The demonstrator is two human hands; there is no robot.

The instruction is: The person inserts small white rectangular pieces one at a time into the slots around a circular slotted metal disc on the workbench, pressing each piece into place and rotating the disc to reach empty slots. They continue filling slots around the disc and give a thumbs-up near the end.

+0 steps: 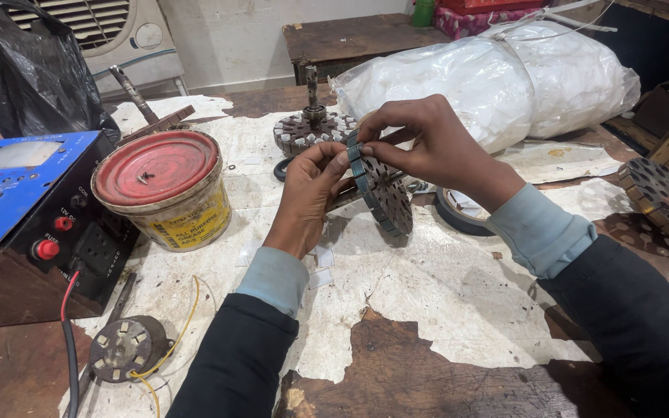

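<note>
Left hand (pixel 307 193) clamps slotted metal disc (pixel 381 193) upright; right hand (pixel 427 143) fingertips pinch its top rim. Keep disc steady, press squarely.

sleeves: dark navy outer; cuffs: light blue, ribbed; hands (pixel 311 193): bare, no gloves

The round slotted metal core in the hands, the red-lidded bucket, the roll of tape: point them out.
Round slotted metal core (pixel 385 197), head view, on its perforated flat face.
Red-lidded yellow bucket (pixel 156 166), head view, on the lid's middle.
Dark roll of tape (pixel 458 218), head view, on its outer edge.
</note>
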